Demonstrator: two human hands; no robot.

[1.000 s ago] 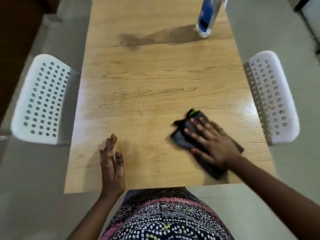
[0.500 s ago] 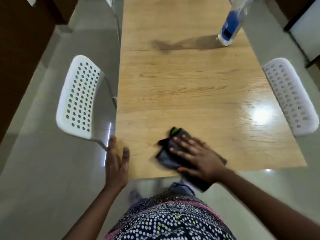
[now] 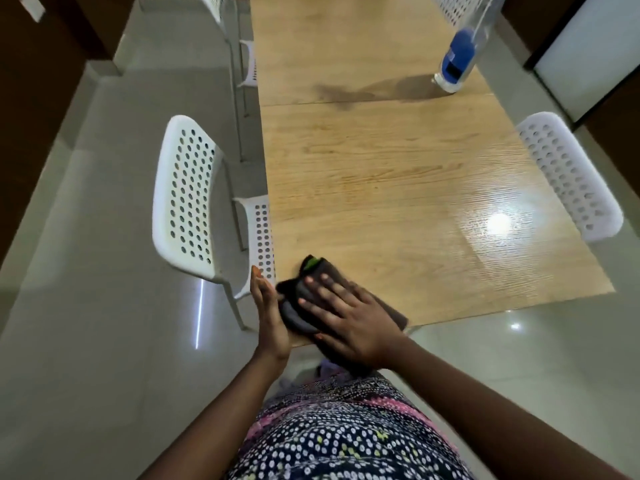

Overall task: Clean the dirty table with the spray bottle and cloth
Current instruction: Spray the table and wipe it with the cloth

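Note:
A dark cloth (image 3: 304, 296) with a green tag lies at the near left corner of the wooden table (image 3: 398, 188). My right hand (image 3: 346, 317) presses flat on the cloth with spread fingers. Beside it, my left hand (image 3: 268, 313) stands on edge against the table's left corner, fingers straight, touching the cloth's left side. The clear spray bottle (image 3: 462, 53) with blue liquid stands far back on the right side of the table. A dark smear (image 3: 332, 93) marks the wood left of the bottle.
A white perforated chair (image 3: 188, 199) stands at the table's left side, another (image 3: 568, 174) at the right. More white chairs (image 3: 221, 15) stand farther back. Glossy grey floor surrounds the table. A light glare (image 3: 498, 223) shines on the wood.
My right hand slid the cloth leftward to the table's near left corner. My left hand turned on edge and met the cloth at that corner. The view shifted left.

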